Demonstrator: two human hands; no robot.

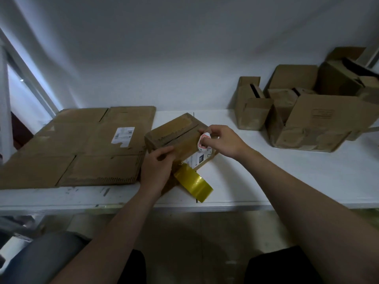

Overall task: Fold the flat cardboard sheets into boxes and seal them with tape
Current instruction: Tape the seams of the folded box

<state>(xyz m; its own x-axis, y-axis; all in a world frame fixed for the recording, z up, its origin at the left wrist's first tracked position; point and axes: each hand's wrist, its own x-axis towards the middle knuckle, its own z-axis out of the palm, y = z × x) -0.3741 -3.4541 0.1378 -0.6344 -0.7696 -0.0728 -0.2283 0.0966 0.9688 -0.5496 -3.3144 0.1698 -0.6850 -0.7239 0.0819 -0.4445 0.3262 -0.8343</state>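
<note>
The flat cardboard sheets (82, 146) are lying unfolded at the left of the worktop (266, 173). The small box (174, 133) being sealed is sitting in the middle, with its top seam showing as a dark open slit.

The left hand (156, 167) is curling its fingers round the box's near-left corner and bracing it. I cannot tell whether tape is lying under those fingers. If that hold is slackening while tape is being drawn, the light box is likely to be skidding or turning, so the strip would be landing crooked and leaving the slit uncovered.

The yellow tape roll (194, 184) is lying just near of the box, close to the worktop's near edge. A sharp pull could be sending it over the edge, or folding the loose strip onto itself.

The right hand (222, 142) is pinching a small white-and-red object (204, 141) at the box's right end. I cannot tell what it is. If it is a cutter, it is working close to the fingertips.

The worktop is white and is showing scuffs along its near lip. A slanted white frame (28, 78) is running down at the far left, and a plain white wall (164, 58) is standing behind. Folded boxes (313, 119) are crowding the far right, some with their flaps gaping.
</note>
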